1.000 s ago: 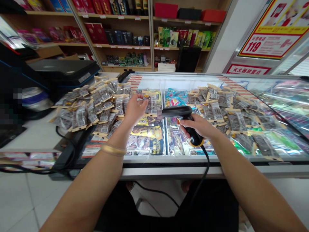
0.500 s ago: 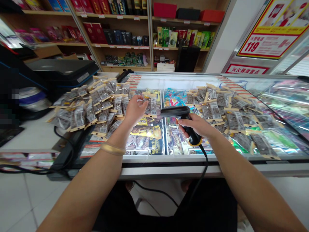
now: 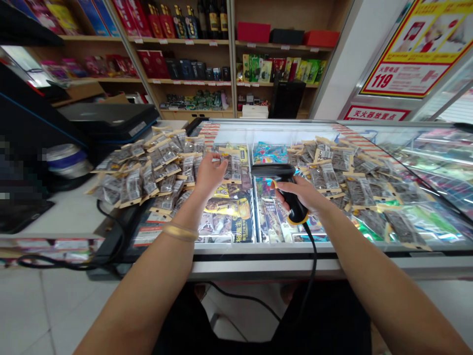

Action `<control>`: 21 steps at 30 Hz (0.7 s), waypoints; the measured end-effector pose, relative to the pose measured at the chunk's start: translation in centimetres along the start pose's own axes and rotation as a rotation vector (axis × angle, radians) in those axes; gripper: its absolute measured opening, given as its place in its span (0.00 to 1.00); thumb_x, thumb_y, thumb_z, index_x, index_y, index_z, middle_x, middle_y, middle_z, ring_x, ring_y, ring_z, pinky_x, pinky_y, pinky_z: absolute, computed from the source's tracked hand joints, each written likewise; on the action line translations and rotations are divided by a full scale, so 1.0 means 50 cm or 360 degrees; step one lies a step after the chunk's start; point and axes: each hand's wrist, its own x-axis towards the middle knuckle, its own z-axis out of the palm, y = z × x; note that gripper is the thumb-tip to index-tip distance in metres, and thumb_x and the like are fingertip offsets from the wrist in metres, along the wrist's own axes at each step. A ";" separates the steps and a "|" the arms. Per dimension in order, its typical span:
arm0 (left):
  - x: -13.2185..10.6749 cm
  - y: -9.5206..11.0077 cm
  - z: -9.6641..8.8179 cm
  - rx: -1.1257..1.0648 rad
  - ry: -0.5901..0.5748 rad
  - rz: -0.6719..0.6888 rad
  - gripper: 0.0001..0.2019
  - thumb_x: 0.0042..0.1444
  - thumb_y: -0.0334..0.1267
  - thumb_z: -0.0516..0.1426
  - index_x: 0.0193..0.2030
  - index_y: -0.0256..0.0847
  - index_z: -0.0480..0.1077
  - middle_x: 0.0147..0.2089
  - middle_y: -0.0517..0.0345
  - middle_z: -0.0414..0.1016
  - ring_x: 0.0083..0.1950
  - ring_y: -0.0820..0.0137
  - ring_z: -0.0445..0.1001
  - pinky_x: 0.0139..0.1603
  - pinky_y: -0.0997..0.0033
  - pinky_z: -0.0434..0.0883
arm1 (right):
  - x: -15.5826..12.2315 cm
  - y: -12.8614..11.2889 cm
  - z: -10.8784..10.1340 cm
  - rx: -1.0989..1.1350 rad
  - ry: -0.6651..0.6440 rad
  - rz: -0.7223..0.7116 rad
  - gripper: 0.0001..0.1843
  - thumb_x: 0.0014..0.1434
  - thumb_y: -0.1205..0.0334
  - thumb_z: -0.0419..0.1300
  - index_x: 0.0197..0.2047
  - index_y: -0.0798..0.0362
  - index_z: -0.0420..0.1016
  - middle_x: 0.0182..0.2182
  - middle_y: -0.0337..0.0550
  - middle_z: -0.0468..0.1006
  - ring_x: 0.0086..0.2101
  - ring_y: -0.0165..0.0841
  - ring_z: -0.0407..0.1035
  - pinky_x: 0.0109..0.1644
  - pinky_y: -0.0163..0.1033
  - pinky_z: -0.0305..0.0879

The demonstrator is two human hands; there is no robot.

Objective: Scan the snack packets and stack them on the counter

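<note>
My left hand (image 3: 209, 173) is closed on a small clear snack packet (image 3: 232, 166) with a tan card edge, holding it above the glass freezer lid (image 3: 236, 249). My right hand (image 3: 301, 192) grips a black barcode scanner (image 3: 281, 183) by its handle, its head pointing left at the packet. The scanner's black cable (image 3: 314, 256) drops over the freezer's front edge. A heap of similar packets (image 3: 148, 167) lies left of my left hand, and another spread of packets (image 3: 351, 182) lies to the right of the scanner.
A black cash register (image 3: 111, 121) and a white tub (image 3: 68, 160) stand on the counter at left. Cables (image 3: 111, 231) run along the counter. Shelves of boxes and bottles (image 3: 199, 54) fill the back wall. A red and yellow poster (image 3: 410, 54) hangs at right.
The camera has tilted, so everything sits slightly lower in view. My left hand still holds the packet by the scanner head; both hands have hardly moved.
</note>
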 end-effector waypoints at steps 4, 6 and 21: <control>0.038 0.020 -0.048 -0.0089 0.0191 -0.0098 0.07 0.57 0.36 0.58 0.43 0.43 0.66 0.32 0.59 0.76 0.33 0.67 0.76 0.37 0.69 0.71 | 0.035 -0.030 0.022 0.0038 -0.0032 -0.0108 0.22 0.46 0.48 0.72 0.36 0.53 0.73 0.18 0.35 0.71 0.15 0.28 0.62 0.18 0.35 0.58; 0.068 0.025 -0.088 0.0014 0.0309 -0.0030 0.08 0.58 0.37 0.56 0.45 0.41 0.69 0.35 0.56 0.79 0.36 0.65 0.77 0.43 0.65 0.73 | 0.060 -0.047 0.044 0.0073 -0.0048 -0.0149 0.23 0.46 0.47 0.72 0.37 0.53 0.73 0.18 0.35 0.71 0.15 0.28 0.62 0.18 0.35 0.58; 0.042 -0.006 -0.184 0.1128 0.0472 0.0109 0.26 0.63 0.45 0.52 0.65 0.40 0.71 0.69 0.33 0.68 0.71 0.36 0.60 0.69 0.28 0.55 | 0.146 0.000 0.136 0.0215 -0.0172 -0.0095 0.20 0.46 0.49 0.70 0.35 0.53 0.73 0.18 0.35 0.71 0.16 0.28 0.63 0.19 0.34 0.59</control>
